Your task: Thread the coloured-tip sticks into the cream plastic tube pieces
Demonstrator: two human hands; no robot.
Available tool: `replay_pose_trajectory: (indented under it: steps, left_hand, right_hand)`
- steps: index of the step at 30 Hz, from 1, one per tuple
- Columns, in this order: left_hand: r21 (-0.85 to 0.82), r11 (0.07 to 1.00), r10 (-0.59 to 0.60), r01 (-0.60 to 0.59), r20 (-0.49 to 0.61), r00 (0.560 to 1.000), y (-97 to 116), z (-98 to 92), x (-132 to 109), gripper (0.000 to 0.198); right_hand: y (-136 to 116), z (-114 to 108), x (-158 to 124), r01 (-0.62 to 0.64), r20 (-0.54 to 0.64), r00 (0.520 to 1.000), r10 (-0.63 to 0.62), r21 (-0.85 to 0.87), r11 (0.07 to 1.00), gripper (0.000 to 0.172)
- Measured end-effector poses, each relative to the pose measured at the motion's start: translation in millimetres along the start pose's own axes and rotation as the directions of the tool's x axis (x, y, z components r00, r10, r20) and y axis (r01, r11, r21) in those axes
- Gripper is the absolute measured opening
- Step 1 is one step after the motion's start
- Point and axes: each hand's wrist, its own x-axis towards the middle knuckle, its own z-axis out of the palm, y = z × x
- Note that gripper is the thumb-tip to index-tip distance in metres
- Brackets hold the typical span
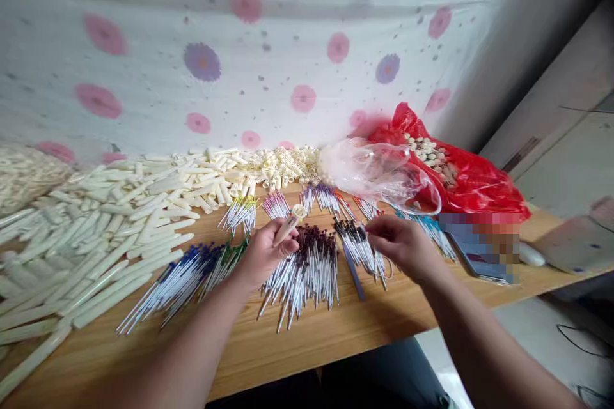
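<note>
My left hand (268, 249) is closed around a cream pen barrel (288, 227), whose round open-looking end points up and away. Just beyond and right of it lies a thick bunch of dark maroon-tipped pen refills (307, 268). My right hand (403, 244) has its thumb and fingers pinched together over the edge of the black-tipped refills (357, 243). What sits between those fingertips, if anything, is too small to make out. Blue-tipped refills (177, 278) and green-tipped refills (223, 262) lie left of my left hand. Light-blue-tipped refills (434, 233) rest beyond my right wrist.
Cream pen tubes (105, 236) are heaped across the left of the wooden table (384, 326). Short cream pieces (278, 169) line the back. A clear plastic bag (374, 169), a red bag (489, 182) with round beige pieces, and a phone (474, 255) are at right.
</note>
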Motion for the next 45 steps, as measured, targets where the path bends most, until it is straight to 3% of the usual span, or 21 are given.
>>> replay_pose_trajectory:
  steps: [3, 6, 10, 15, 19, 22, 25, 31, 34, 37, 39, 41, 43, 45]
  left_hand:
    - [0.022, 1.0, 0.004, -0.002, -0.088, 0.996, 6.1, 5.1, -2.1, 0.03]
    - [-0.077, 0.997, 0.01, -0.026, -0.199, 0.98, 5.2, 7.7, -2.5, 0.027]
    - [-0.304, 0.946, 0.011, -0.116, -0.326, 0.945, 3.6, 6.3, -0.3, 0.022]
    - [-0.418, 0.897, -0.017, -0.148, -0.365, 0.931, 13.8, 1.2, 0.4, 0.016]
    - [-0.466, 0.879, -0.028, -0.1, -0.26, 0.965, 18.8, -1.5, -0.8, 0.012]
    - [-0.517, 0.856, -0.049, -0.033, -0.144, 0.988, 18.4, -1.0, -2.4, 0.011]
    - [-0.54, 0.841, -0.069, 0.046, -0.022, 0.997, 16.9, 2.3, -3.6, 0.013]
    - [-0.519, 0.852, -0.089, 0.071, -0.009, 0.996, 16.8, 10.2, -3.7, 0.016]
    - [-0.466, 0.882, -0.087, 0.078, 0.003, 0.996, 15.6, 9.3, -4.5, 0.018]
    - [-0.317, 0.946, -0.065, 0.069, 0.023, 0.998, 12.1, 4.0, -3.8, 0.015]
    - [-0.101, 0.995, 0.0, 0.001, 0.011, 1.0, 9.5, -0.6, -1.2, 0.015]
    - [0.155, 0.982, 0.116, -0.108, -0.043, 0.992, 7.7, -4.1, 1.8, 0.014]
    - [0.356, 0.917, 0.242, -0.183, -0.131, 0.961, 6.2, -6.0, 4.1, 0.013]
    - [0.428, 0.881, 0.311, -0.202, -0.202, 0.929, 4.3, -7.1, 5.3, 0.017]
  right_hand:
    - [-26.7, 48.0, 12.6, 0.06, 0.123, 0.989, -0.083, 0.174, 0.983, 0.009]
    - [-45.2, 88.3, 22.3, 0.089, 0.15, 0.979, -0.141, 0.308, 0.947, 0.01]
    - [-54.4, 116.6, 30.8, 0.11, 0.189, 0.963, -0.19, 0.368, 0.923, 0.015]
    - [-46.1, 123.3, 31.1, 0.14, 0.236, 0.943, -0.237, 0.366, 0.92, 0.015]
    - [-34.6, 121.2, 27.8, 0.23, 0.229, 0.902, -0.365, 0.46, 0.858, 0.015]
    - [-30.3, 114.9, 30.9, 0.312, 0.125, 0.893, -0.433, 0.522, 0.794, 0.022]
    - [-29.8, 107.2, 37.4, 0.379, 0.059, 0.889, -0.455, 0.463, 0.801, 0.026]
    - [-34.0, 100.3, 40.4, 0.378, 0.085, 0.892, -0.445, 0.4, 0.835, 0.016]
    - [-36.2, 101.0, 38.5, 0.313, 0.119, 0.91, -0.396, 0.428, 0.848, 0.011]
    - [-35.8, 100.7, 40.3, 0.342, 0.146, 0.896, -0.419, 0.375, 0.862, 0.009]
    - [-34.5, 97.7, 43.2, 0.418, 0.168, 0.869, -0.465, 0.252, 0.873, 0.01]
    - [-34.2, 91.6, 44.9, 0.503, 0.161, 0.844, -0.512, 0.095, 0.859, 0.009]
    - [-36.3, 83.3, 43.2, 0.583, 0.079, 0.811, -0.579, -0.041, 0.811, 0.007]
    - [-40.6, 74.3, 37.7, 0.656, -0.071, 0.742, -0.667, -0.128, 0.744, 0.005]
